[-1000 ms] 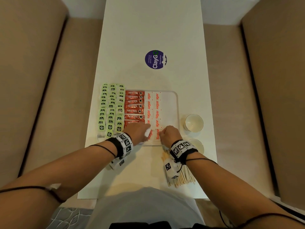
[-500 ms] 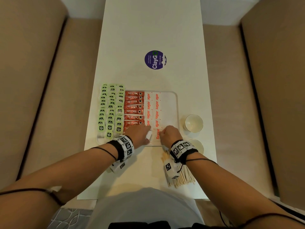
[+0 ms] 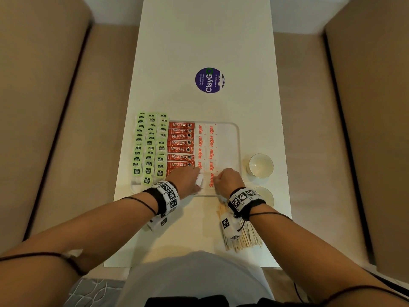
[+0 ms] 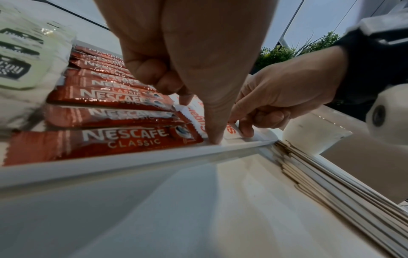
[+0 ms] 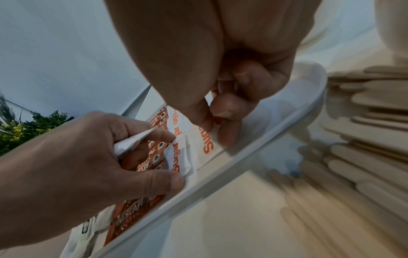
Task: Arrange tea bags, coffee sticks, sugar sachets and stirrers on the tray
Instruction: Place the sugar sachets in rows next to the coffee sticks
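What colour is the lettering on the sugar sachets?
Orange on white sugar sachets; clearest in the head view.

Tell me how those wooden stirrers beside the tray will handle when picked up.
The stirrers look like thin flat wooden strips, so probably stiff and light. They lie in a loose fanned heap on the table, so a pinch likely lifts only a few while the others slide. Being flat, they should not roll.

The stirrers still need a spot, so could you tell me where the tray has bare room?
The tray is bare along its right strip, between the sugar sachets and the rim. Its near edge is crowded by the left hand and right hand.
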The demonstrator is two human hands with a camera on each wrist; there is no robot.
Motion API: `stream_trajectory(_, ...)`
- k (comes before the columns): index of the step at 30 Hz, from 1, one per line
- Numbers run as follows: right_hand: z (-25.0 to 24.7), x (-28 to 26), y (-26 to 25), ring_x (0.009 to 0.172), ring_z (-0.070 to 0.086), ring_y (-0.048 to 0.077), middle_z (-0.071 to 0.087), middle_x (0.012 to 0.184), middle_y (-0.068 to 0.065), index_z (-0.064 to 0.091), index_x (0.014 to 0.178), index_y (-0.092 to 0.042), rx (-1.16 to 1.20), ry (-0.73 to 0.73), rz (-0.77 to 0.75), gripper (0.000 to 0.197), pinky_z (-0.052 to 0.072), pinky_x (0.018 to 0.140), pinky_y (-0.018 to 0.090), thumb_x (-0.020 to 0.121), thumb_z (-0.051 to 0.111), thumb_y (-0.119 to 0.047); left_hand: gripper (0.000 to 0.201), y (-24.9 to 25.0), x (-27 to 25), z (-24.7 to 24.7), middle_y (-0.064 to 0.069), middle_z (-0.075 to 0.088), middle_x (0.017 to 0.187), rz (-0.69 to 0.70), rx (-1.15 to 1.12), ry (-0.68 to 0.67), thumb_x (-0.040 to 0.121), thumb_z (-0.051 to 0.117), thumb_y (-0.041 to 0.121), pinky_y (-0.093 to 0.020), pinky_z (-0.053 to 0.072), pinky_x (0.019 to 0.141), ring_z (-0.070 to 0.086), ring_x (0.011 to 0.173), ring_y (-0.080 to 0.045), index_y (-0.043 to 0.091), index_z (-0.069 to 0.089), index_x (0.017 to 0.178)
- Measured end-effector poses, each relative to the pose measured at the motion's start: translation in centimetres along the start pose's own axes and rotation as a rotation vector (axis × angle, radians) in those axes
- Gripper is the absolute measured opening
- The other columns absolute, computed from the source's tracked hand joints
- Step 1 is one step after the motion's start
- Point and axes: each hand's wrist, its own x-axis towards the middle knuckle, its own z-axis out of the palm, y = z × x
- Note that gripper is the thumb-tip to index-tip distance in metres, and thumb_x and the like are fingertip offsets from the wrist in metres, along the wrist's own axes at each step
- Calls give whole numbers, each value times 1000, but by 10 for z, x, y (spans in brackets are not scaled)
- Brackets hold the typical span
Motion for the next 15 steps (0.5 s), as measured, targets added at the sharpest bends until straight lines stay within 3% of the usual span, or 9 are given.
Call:
stream_trajectory(5,-2,-1,1,68,71,24,72,70,4,71,72,-9,32,10,-14,34,63,71,42,94,60,-33,49,1,-2,-1,-3,64,114,-10,-27,9,88,67,49,-36,52,80,63,97,-23,16,55,121)
stream_trajectory(8,-7,-7,2,75,69,22,72,81,3,65,81,-13,64,44,-46,27,61,74,43,95,61,-36,49,2,-5,-2,-2,65,114,-5,-101,37,87,68,51,-36,52,80,63,95,-22,16,56,120)
stream_trajectory(10,-12,-11,3,84,67,19,69,93,-1,60,95,-18,100,74,-89,20,59,78,39,95,63,-38,52,3,-7,-4,-4,67,117,5,-183,56,88,69,49,-37,53,83,64,99,-23,15,57,124)
stream_trajectory(13,-22,-19,0,84,65,11,67,95,-6,61,111,-22,157,53,-267,17,54,80,28,96,65,-28,60,5,-11,-9,-11,67,125,21,-344,70,87,73,41,-39,53,91,65,108,-27,9,55,135)
stream_trajectory(15,-28,-25,-4,83,61,1,66,96,-9,64,118,-25,152,0,-418,25,47,80,18,94,68,-19,60,7,-12,-14,-10,69,118,38,-431,58,86,75,36,-35,53,86,66,97,-23,10,55,136)
